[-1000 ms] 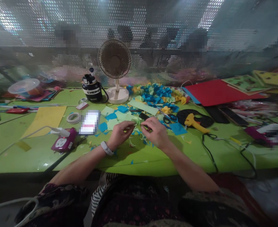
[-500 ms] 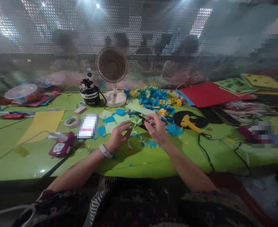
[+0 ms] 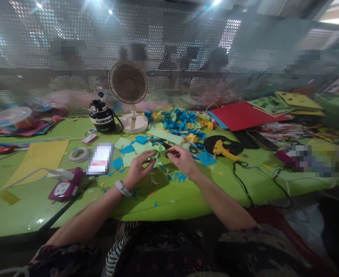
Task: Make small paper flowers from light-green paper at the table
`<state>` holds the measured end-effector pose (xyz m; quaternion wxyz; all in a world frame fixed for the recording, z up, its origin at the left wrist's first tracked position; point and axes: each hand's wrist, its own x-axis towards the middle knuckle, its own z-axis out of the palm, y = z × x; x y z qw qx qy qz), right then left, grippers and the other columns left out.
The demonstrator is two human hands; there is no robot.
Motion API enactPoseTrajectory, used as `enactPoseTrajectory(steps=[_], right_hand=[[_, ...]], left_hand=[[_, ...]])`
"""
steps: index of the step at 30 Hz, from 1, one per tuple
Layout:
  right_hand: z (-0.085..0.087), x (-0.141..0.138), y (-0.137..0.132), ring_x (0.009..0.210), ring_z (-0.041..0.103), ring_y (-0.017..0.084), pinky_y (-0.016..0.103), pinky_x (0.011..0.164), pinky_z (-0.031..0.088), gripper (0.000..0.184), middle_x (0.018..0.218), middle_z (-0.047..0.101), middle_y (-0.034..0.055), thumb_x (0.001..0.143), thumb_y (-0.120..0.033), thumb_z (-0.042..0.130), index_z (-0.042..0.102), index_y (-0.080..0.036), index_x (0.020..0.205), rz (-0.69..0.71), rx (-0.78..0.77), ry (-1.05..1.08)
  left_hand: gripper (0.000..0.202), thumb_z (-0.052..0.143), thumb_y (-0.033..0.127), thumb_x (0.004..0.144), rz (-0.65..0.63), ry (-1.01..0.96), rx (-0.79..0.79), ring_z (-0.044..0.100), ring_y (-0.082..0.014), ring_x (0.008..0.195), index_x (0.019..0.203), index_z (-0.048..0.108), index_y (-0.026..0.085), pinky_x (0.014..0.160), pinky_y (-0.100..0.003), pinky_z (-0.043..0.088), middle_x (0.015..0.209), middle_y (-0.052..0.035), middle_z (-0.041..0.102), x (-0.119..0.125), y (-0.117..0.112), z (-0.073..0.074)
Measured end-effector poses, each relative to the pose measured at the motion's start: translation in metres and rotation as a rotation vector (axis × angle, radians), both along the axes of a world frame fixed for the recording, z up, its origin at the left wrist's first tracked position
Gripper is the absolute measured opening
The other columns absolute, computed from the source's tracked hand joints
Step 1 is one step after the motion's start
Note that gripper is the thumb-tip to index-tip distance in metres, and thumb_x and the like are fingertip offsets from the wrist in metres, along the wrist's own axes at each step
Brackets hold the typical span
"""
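Observation:
My left hand (image 3: 139, 168) and my right hand (image 3: 181, 160) meet over the green table (image 3: 163, 196), each pinching a side of a small folded light-green paper piece (image 3: 159, 149). A white band sits on my left wrist. Blue and green paper squares (image 3: 129, 150) and small cut scraps (image 3: 169, 175) lie around the hands. Behind them is a heap of folded blue, yellow and green paper shapes (image 3: 183, 119).
A small desk fan (image 3: 128, 92) and a black bottle (image 3: 100, 117) stand at the back. A yellow glue gun (image 3: 225, 148) with its black cord, scissors (image 3: 196, 147), a tape roll (image 3: 77, 154), a yellow sheet (image 3: 37, 157), red card (image 3: 241, 115) and a pink device (image 3: 64, 188) lie about.
The view has shifted up and to the right. My hands stay together on the green paper piece, with the fingers shifting on it.

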<state>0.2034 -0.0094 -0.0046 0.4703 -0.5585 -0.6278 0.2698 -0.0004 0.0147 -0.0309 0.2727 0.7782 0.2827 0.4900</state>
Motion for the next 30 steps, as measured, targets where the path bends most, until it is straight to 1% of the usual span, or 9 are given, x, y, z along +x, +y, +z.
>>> enactPoseTrajectory(steps=[4, 7, 10, 14, 16, 20, 23, 27, 30], right_hand=[[0.002, 0.001, 0.001, 0.060, 0.060, 0.015, 0.028, 0.057, 0.050, 0.021, 0.074, 0.069, 0.0031, 0.074, -0.037, 0.061, 0.064, -0.019, 0.082, -0.002, -0.063, 0.082], [0.007, 0.007, 0.005, 0.053, 0.057, 0.013, 0.027, 0.052, 0.049, 0.020, 0.068, 0.067, 0.0014, 0.071, -0.037, 0.062, 0.064, -0.019, 0.081, -0.045, -0.124, 0.161], [0.015, 0.020, 0.013, 0.047, 0.055, 0.012, 0.027, 0.048, 0.048, 0.018, 0.066, 0.066, 0.0007, 0.069, -0.035, 0.064, 0.063, -0.019, 0.077, -0.090, -0.144, 0.189], [0.024, 0.042, 0.030, 0.047, 0.056, 0.012, 0.027, 0.049, 0.050, 0.017, 0.068, 0.066, 0.0001, 0.069, -0.034, 0.065, 0.063, -0.019, 0.077, -0.129, -0.111, 0.161], [0.027, 0.052, 0.041, 0.049, 0.056, 0.011, 0.026, 0.050, 0.051, 0.015, 0.068, 0.066, -0.0004, 0.069, -0.032, 0.065, 0.063, -0.019, 0.076, -0.171, -0.100, 0.128], [0.028, 0.065, 0.069, 0.046, 0.055, 0.010, 0.023, 0.049, 0.049, 0.004, 0.063, 0.065, -0.0011, 0.067, -0.021, 0.064, 0.063, -0.018, 0.069, -0.224, -0.206, 0.081], [0.032, 0.074, 0.096, 0.043, 0.053, 0.010, 0.023, 0.046, 0.046, 0.003, 0.056, 0.064, -0.0009, 0.065, -0.017, 0.064, 0.062, -0.017, 0.064, -0.268, -0.243, 0.082], [0.043, 0.088, 0.133, 0.045, 0.054, 0.011, 0.022, 0.044, 0.041, 0.008, 0.058, 0.065, 0.0011, 0.069, -0.023, 0.065, 0.061, -0.018, 0.064, -0.393, -0.202, 0.103], [0.045, 0.090, 0.146, 0.046, 0.054, 0.011, 0.023, 0.045, 0.041, 0.014, 0.056, 0.064, 0.0015, 0.069, -0.027, 0.068, 0.061, -0.018, 0.062, -0.418, -0.193, 0.099]], left_hand=[[0.026, 0.062, 0.027, 0.089, -0.014, -0.032, -0.015, 0.071, -0.0215, 0.099, 0.111, 0.073, 0.017, 0.078, -0.031, 0.065, 0.118, -0.0138, 0.069, 0.001, -0.002, 0.002], [0.028, 0.061, 0.027, 0.090, -0.023, -0.116, -0.040, 0.069, -0.0211, 0.105, 0.115, 0.071, 0.019, 0.081, -0.032, 0.064, 0.122, -0.0129, 0.067, 0.001, -0.003, 0.004], [0.030, 0.061, 0.026, 0.090, -0.025, -0.153, -0.077, 0.068, -0.0213, 0.109, 0.118, 0.070, 0.020, 0.085, -0.034, 0.063, 0.124, -0.0129, 0.066, 0.000, -0.004, 0.007], [0.022, 0.060, 0.024, 0.091, -0.023, -0.119, -0.094, 0.069, -0.0214, 0.105, 0.108, 0.074, 0.020, 0.079, -0.032, 0.064, 0.118, -0.0127, 0.069, 0.000, -0.004, 0.009], [0.020, 0.059, 0.022, 0.091, -0.018, -0.105, -0.076, 0.069, -0.0216, 0.105, 0.103, 0.075, 0.020, 0.081, -0.032, 0.063, 0.115, -0.0125, 0.071, 0.000, -0.004, 0.010], [0.019, 0.060, 0.017, 0.090, -0.003, -0.074, -0.041, 0.070, -0.0221, 0.103, 0.100, 0.075, 0.021, 0.089, -0.038, 0.061, 0.112, -0.0122, 0.072, -0.001, -0.004, 0.009], [0.019, 0.060, 0.016, 0.089, -0.008, -0.067, -0.047, 0.070, -0.0227, 0.102, 0.099, 0.076, 0.021, 0.088, -0.038, 0.061, 0.111, -0.0120, 0.073, -0.001, -0.004, 0.007], [0.021, 0.059, 0.014, 0.089, -0.034, -0.071, -0.041, 0.070, -0.0219, 0.102, 0.099, 0.076, 0.021, 0.087, -0.037, 0.061, 0.112, -0.0118, 0.072, -0.001, -0.004, 0.006], [0.021, 0.057, 0.015, 0.090, -0.035, -0.079, -0.036, 0.070, -0.0217, 0.102, 0.100, 0.075, 0.022, 0.087, -0.038, 0.061, 0.112, -0.0116, 0.072, -0.003, -0.003, 0.007]])
